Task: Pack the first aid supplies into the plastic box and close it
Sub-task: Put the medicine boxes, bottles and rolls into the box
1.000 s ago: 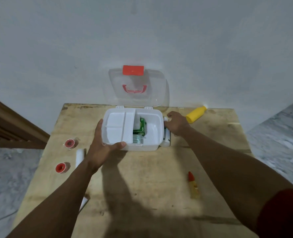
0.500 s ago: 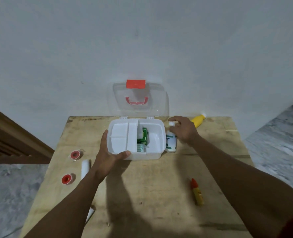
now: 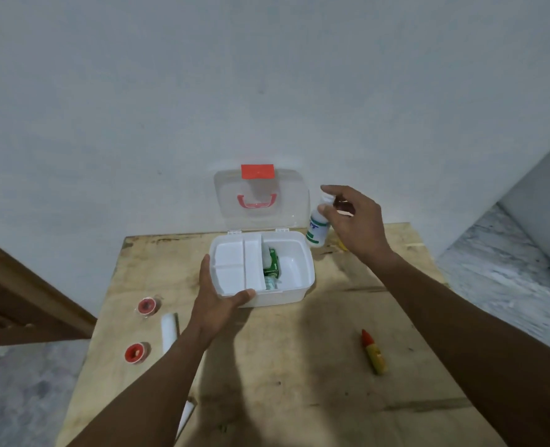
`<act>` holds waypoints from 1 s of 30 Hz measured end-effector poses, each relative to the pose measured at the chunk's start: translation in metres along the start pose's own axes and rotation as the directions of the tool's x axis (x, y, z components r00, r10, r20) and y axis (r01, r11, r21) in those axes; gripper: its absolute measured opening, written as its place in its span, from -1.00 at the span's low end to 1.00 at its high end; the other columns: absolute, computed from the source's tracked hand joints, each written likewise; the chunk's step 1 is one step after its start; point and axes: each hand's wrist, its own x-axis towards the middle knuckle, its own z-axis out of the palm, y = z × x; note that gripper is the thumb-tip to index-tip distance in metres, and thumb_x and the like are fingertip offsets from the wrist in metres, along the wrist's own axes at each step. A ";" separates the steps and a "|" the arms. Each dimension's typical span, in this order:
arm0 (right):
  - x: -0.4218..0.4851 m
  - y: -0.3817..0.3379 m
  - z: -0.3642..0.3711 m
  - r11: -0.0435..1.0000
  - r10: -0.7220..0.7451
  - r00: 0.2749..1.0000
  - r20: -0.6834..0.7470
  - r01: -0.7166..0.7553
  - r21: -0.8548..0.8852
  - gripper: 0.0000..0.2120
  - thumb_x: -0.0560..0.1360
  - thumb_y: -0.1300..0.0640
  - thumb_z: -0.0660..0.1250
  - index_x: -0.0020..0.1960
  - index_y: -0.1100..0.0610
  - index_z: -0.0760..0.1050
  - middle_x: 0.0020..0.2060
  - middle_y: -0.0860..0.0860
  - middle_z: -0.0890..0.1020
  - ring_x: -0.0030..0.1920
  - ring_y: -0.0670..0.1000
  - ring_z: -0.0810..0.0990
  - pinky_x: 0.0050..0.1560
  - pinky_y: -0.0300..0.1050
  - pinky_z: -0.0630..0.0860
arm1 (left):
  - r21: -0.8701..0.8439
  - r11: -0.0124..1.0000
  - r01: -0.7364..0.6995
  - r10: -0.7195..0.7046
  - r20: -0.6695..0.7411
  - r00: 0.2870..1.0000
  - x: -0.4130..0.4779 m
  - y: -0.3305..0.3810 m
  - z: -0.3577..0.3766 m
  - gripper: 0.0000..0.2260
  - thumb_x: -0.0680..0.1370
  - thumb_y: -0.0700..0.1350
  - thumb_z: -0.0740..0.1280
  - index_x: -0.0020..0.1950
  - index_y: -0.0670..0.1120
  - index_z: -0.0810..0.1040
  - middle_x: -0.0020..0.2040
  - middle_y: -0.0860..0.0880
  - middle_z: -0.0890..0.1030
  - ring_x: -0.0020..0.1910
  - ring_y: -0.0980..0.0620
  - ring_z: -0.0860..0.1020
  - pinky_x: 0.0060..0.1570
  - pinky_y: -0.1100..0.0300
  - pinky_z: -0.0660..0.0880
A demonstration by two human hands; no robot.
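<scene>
Right hand (image 3: 357,227) holding white bottle (image 3: 316,232), left hand (image 3: 217,304) gripping open plastic box (image 3: 276,296)

The light is soft and fairly dim, falling from above and behind me, so my forearms (image 3: 460,333) throw broad, fuzzy shadows across the table (image 3: 315,421) at lower centre. The white plastic box (image 3: 296,269) is the brightest patch. My right hand (image 3: 355,221) and the bottle (image 3: 316,227) it pinches look slightly smeared. The wide lens bows the table's edges.
</scene>
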 end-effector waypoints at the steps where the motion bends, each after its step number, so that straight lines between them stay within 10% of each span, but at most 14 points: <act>1: 0.001 -0.004 0.002 1.000 -0.013 1.000 0.002 0.013 0.020 -0.70 0.46 0.25 0.45 0.18 0.08 0.64 -0.03 -0.11 0.66 -0.11 -0.26 0.62 0.04 -0.38 0.54 | -0.002 1.000 0.008 -0.008 -0.001 1.000 0.000 -0.001 0.000 -0.09 0.27 -0.04 0.61 0.49 0.11 0.17 0.30 0.12 0.44 0.28 0.03 0.43 0.20 0.04 0.46; 11: 0.000 0.012 0.041 0.990 -0.112 0.985 0.133 0.100 0.099 -0.67 0.44 0.29 0.48 0.19 0.13 0.64 -0.02 -0.03 0.66 -0.04 -0.02 0.64 0.08 -0.28 0.57 | -0.003 1.000 -0.007 0.007 0.002 1.000 0.000 0.001 0.002 -0.20 0.30 -0.06 0.58 0.41 0.18 0.21 0.22 0.32 0.41 0.12 0.49 0.41 0.14 0.14 0.47; 17: 0.001 0.035 0.047 0.986 -0.143 0.958 0.248 0.118 0.116 -0.69 0.46 0.30 0.47 0.19 0.16 0.64 0.00 -0.03 0.66 0.00 0.00 0.65 0.04 -0.41 0.55 | 0.020 1.000 -0.001 0.001 0.005 1.000 0.000 0.004 0.002 -0.16 0.29 0.00 0.60 0.46 0.13 0.22 0.33 0.14 0.43 0.31 0.16 0.42 0.27 -0.01 0.48; 30: 0.012 0.083 0.057 0.941 -0.310 0.851 0.423 0.337 0.012 -0.69 0.39 0.28 0.53 0.14 0.21 0.66 -0.03 0.08 0.70 -0.10 -0.05 0.63 0.02 -0.25 0.58 | 0.047 0.999 -0.012 0.011 0.006 1.000 0.001 0.006 0.005 -0.23 0.35 0.00 0.56 0.43 0.20 0.21 0.30 0.20 0.40 0.27 0.24 0.42 0.19 0.12 0.52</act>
